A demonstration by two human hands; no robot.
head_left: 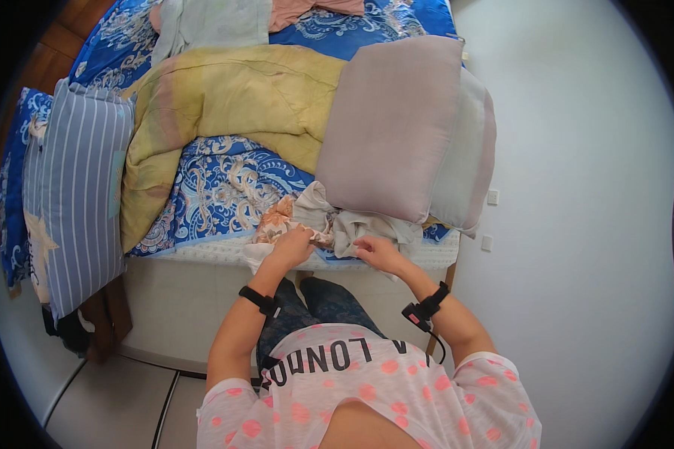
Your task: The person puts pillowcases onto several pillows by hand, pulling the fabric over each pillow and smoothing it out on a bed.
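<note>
At the near edge of the bed, my left hand [294, 248] is closed on a crumpled floral cloth [274, 218] in white and orange. My right hand [380, 254] is beside it, over a bunched light grey cloth [352, 230], its fingers loosely bent and apart. Whether its fingertips touch the grey cloth is hard to see. Both cloths lie rumpled against each other, partly below a large mauve pillow [393, 127]. Black bands sit around both my forearms.
A yellow quilt [240, 93] lies folded across the blue patterned bedding [228, 176]. On the left stands a striped blue-grey pillow [82, 194]. A pale pillow [464, 157] is under the mauve one. White wall [569, 224] borders the right side; more clothes [217, 26] lie at the far end.
</note>
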